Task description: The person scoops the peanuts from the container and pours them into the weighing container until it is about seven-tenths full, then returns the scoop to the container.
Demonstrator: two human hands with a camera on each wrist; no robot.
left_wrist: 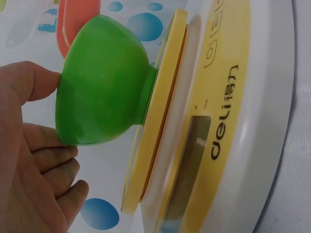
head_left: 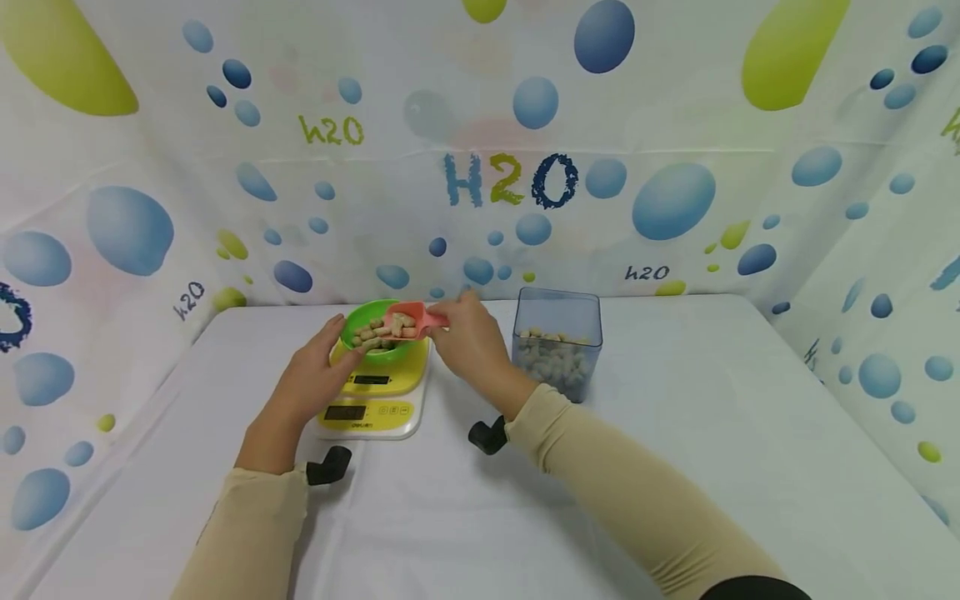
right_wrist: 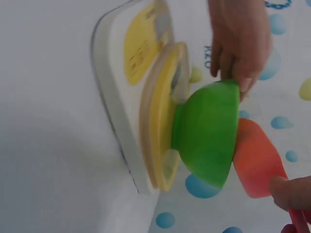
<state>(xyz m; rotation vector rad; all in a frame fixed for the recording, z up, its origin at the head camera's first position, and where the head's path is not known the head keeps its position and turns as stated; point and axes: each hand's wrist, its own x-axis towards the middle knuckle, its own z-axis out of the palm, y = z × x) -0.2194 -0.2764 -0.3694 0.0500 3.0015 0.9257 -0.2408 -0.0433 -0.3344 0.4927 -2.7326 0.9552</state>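
A green bowl point(head_left: 362, 315) stands on the platform of a yellow-and-white kitchen scale point(head_left: 401, 383), with peanuts in their shells point(head_left: 365, 336) inside. My left hand point(head_left: 315, 372) holds the bowl's left side, thumb and fingertips right at its rim in the left wrist view. A red scoop point(right_wrist: 257, 162) loaded with peanuts is tilted over the right rim. Its handle is pinched between the thumb and fingers of my right hand point(head_left: 474, 343). In the right wrist view the scoop's front edge overlaps the bowl's rim. The scale's display point(left_wrist: 189, 167) shows no readable figure.
To the right of my right hand stands a clear bluish square container point(head_left: 558, 310), partly filled with peanuts. A white cloth point(head_left: 675, 400) covers the table, and a patterned curtain point(head_left: 420, 200) hangs behind it. Black wrist-camera mounts point(head_left: 330, 465) stick out at both cuffs.
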